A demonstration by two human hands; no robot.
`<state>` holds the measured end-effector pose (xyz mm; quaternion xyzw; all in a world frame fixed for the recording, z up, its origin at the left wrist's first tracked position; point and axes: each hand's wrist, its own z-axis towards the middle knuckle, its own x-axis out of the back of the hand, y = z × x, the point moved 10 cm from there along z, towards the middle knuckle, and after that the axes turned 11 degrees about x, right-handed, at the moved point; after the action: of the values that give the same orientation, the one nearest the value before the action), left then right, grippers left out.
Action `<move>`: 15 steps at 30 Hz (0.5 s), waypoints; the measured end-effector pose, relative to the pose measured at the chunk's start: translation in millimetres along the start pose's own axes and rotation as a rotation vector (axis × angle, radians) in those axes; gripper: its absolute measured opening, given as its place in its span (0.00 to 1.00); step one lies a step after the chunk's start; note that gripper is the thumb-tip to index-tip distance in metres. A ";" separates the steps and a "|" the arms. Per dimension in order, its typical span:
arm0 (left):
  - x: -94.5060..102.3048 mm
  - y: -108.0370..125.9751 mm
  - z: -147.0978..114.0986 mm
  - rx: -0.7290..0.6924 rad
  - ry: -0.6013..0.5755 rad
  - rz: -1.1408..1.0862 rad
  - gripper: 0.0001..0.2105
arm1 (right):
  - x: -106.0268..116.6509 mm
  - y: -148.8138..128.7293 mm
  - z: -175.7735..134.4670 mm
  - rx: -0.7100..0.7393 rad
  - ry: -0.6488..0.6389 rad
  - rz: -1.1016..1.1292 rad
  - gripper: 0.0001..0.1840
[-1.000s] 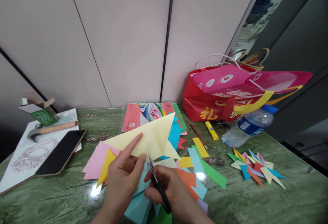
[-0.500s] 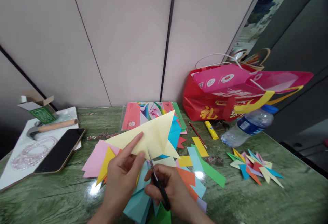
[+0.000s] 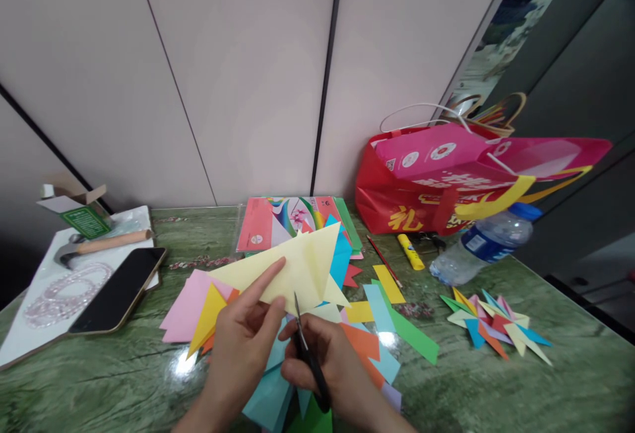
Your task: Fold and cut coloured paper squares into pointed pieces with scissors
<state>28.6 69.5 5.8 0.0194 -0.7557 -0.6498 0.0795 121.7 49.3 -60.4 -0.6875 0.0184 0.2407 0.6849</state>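
Observation:
My left hand (image 3: 248, 320) pinches a folded sheet of pale yellow paper (image 3: 297, 261) at its lower edge, the index finger stretched across its face. My right hand (image 3: 322, 354) is closed round the dark handles of a pair of scissors (image 3: 311, 363). The scissor blades point up and meet the paper's lower edge just right of my left thumb. Beneath both hands lies a heap of coloured paper, with pink sheets (image 3: 186, 311), a yellow triangle (image 3: 206, 320) and light blue pieces (image 3: 270, 396) showing. Part of the handles is hidden by my fingers.
A pack of coloured paper (image 3: 255, 225) lies by the wall. To the right are a glue stick (image 3: 411, 252), a pencil (image 3: 384, 261), a water bottle (image 3: 481, 244), a red bag (image 3: 397, 188) and paper stars (image 3: 496, 324). A phone (image 3: 119, 291) and a wooden-handled tool (image 3: 109, 243) lie left.
The yellow paper, both hands and the scissors have shifted slightly to the right. The blade tips sit a little further right against the paper, whose top corner is slightly lower.

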 end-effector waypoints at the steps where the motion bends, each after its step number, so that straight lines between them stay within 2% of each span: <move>1: -0.9 -0.4 -0.1 0.001 -0.007 0.001 0.25 | 0.2 -0.9 0.2 -0.001 0.000 0.002 0.24; 7: -1.9 -6.6 5.1 -0.026 -0.078 0.062 0.25 | 1.2 -2.7 1.2 0.008 -0.001 0.004 0.24; 15: -0.5 -6.8 7.7 -0.037 -0.089 0.098 0.24 | 0.4 -2.2 0.7 0.011 -0.012 -0.011 0.23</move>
<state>27.5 76.1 -2.0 -0.0477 -0.7463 -0.6593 0.0779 122.6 50.2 -58.5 -0.6825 0.0119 0.2410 0.6899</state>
